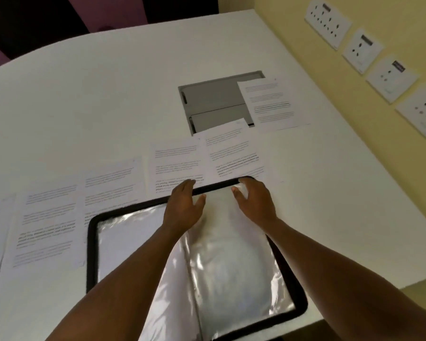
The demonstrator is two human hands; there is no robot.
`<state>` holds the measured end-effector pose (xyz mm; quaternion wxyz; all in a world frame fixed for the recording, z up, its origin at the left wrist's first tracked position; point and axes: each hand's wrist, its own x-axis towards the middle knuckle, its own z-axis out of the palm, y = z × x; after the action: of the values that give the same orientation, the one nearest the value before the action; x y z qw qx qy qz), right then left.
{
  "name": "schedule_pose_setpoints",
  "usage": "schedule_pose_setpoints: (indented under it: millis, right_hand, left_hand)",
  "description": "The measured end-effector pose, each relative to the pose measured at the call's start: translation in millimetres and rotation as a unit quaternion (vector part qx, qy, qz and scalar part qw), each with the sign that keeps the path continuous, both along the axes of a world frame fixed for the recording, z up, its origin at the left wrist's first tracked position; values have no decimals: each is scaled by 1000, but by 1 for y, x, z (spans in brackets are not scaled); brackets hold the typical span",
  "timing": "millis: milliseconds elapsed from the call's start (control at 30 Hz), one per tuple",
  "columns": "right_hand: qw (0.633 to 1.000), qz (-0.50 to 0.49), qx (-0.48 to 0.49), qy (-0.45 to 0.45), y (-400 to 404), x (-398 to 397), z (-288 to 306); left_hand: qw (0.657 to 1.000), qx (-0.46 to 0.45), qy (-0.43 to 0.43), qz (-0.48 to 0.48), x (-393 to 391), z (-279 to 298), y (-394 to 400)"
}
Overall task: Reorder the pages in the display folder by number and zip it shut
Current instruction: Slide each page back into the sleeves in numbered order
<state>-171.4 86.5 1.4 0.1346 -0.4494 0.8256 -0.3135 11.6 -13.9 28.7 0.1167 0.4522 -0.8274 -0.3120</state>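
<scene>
the display folder (94, 254) lies open on the near part of the white bench (108, 94), its shiny plastic sleeves facing up inside a black zip border. both hands are at its far edge. the left hand (185, 207) rests flat with straight fingers (188, 184) reaching onto the black rim, thumb spread aside. the right hand (255, 200) sits near the far right corner, fingers loosely curved over a sleeve; whether they pinch it i cannot tell. printed pages (176, 163) lie spread across the bench from far left to right beyond the folder. one page (271, 104) overlaps a grey hatch (212, 99) set in the bench. wall sockets (362, 50) line the yellow wall on the right.
</scene>
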Motion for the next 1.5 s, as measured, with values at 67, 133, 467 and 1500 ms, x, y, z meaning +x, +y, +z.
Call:
schedule_pose_setpoints:
  millis: [67, 133, 467, 1500]
  right_hand:
    - [999, -31, 13, -28, -15, -41, 1]
    - [997, -53, 21, -57, -31, -82, -1]
    - [983, -164, 46, -69, -125, -266, -23]
    - [946, -232, 203, -105, -193, -400, -30]
  left_hand:
    - [998, 44, 45, 27, -46, 9, -12]
    - [990, 106, 66, 69, -92, 12, -25]
    - [967, 195, 89, 139, -289, -20, -104]
    - [932, 259, -15, 252, -451, -60, -208]
